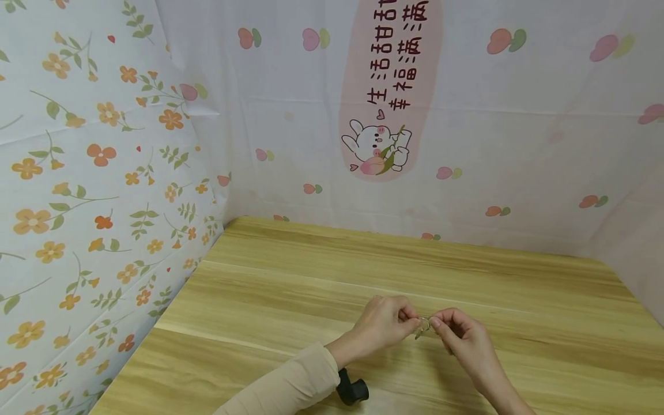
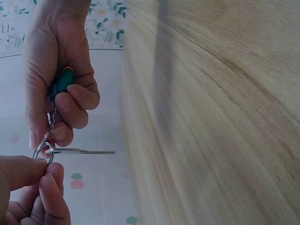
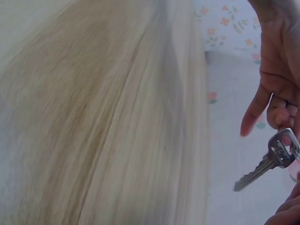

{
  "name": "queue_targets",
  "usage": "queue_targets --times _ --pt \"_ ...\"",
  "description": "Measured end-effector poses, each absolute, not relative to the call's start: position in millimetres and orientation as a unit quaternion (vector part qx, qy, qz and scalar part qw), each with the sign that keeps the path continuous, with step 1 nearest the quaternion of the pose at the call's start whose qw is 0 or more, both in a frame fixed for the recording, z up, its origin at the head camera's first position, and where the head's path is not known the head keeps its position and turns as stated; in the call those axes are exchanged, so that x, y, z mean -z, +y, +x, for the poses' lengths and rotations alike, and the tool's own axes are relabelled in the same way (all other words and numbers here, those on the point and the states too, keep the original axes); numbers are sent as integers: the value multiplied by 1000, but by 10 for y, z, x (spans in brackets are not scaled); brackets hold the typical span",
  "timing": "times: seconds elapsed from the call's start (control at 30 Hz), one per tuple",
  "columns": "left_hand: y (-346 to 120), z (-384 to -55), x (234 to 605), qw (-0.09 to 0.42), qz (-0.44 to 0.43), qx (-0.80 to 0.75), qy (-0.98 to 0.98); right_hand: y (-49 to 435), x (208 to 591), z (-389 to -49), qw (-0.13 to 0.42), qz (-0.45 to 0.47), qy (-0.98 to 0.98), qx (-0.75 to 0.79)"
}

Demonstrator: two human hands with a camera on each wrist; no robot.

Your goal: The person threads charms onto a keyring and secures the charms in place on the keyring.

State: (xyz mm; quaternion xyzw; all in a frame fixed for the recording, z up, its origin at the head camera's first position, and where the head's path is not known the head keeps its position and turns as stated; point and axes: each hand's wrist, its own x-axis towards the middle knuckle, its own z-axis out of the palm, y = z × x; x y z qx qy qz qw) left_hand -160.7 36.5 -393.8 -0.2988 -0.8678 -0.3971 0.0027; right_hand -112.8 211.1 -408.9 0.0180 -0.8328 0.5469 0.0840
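Note:
A metal key ring (image 1: 425, 324) is stretched between both hands above the table. My left hand (image 1: 386, 323) pinches the ring with thumb and fingertips; the left wrist view shows this pinch close up at lower left. The right hand (image 1: 469, 346) holds the ring's other side at its fingertips. Tucked in its curled fingers is a small green charm (image 2: 63, 83), linked to the ring by a short chain (image 2: 52, 117). A silver key (image 3: 265, 164) hangs from the ring, its toothed blade pointing down and left in the right wrist view. The charm's full shape is hidden.
Below the hands lies a wood-grain table (image 1: 290, 276). Beside the left sleeve (image 1: 295, 380) is a black object (image 1: 353, 392), partly covered by it. A flowered cloth (image 1: 104, 190) hangs at left, and a printed white cloth (image 1: 290, 127) behind.

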Motion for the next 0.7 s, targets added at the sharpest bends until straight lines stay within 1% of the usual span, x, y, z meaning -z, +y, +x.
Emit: queue_targets --times 0.1,0.17,0.4,0.57,0.7 --pt "354 -1604 3931 -4 -315 385 -867 2122 4066 -1120 58 14 -831 -554" --pt "351 -1606 3926 1 -335 372 -866 2127 4052 -1117 51 20 -836 -546" --pt "354 -1617 3879 36 -385 330 -861 2114 4016 -1119 56 49 -851 -520" --pt "349 -1606 3863 54 -390 316 -863 2113 4000 -1111 46 39 -839 -541" --pt "343 -1598 3861 52 -385 316 -865 2113 3986 -1104 36 32 -831 -554"
